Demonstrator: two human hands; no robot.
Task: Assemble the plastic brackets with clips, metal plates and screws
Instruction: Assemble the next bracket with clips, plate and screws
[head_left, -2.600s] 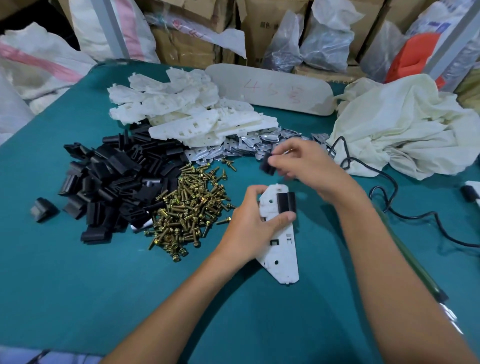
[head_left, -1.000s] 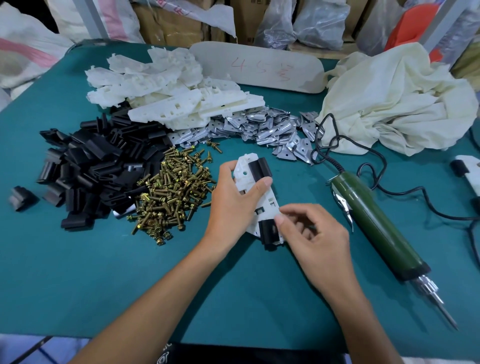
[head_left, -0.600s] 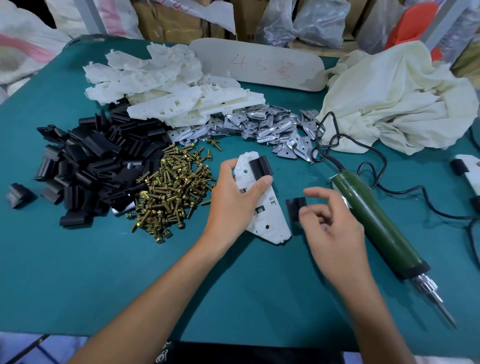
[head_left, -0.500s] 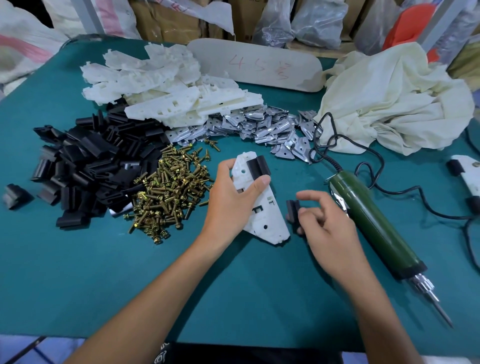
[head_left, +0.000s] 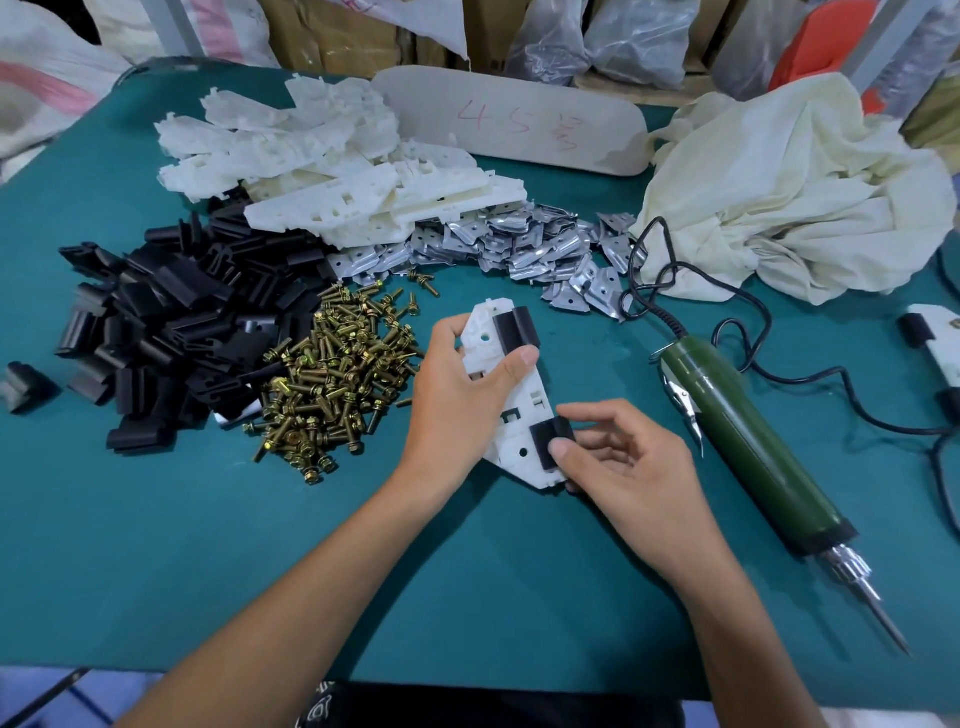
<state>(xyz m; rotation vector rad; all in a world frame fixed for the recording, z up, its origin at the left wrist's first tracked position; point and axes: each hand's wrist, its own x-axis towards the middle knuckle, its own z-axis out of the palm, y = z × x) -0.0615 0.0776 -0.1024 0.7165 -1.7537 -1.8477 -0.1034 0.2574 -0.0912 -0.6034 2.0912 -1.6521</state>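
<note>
One clip (head_left: 546, 442) moved from table (head_left: 208, 545) onto bracket (head_left: 524, 405) | right fingers (head_left: 597, 415) pinch it | left fingers (head_left: 517, 364) grip bracket

Left grip (head_left: 462, 400) curled, thumb pressed down; right grip (head_left: 628, 467) pinching between thumb and forefinger, forearms angled inward

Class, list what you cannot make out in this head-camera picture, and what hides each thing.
All in the head view:
Whether the lower black clip is fully seated on the white bracket: the right hand pinches it, covering its near end.
The bracket's left edge and underside: the left hand grips there.
A second clipped bracket: cut off by the right edge.
Red writing on the beige board: too faint to read.
</note>
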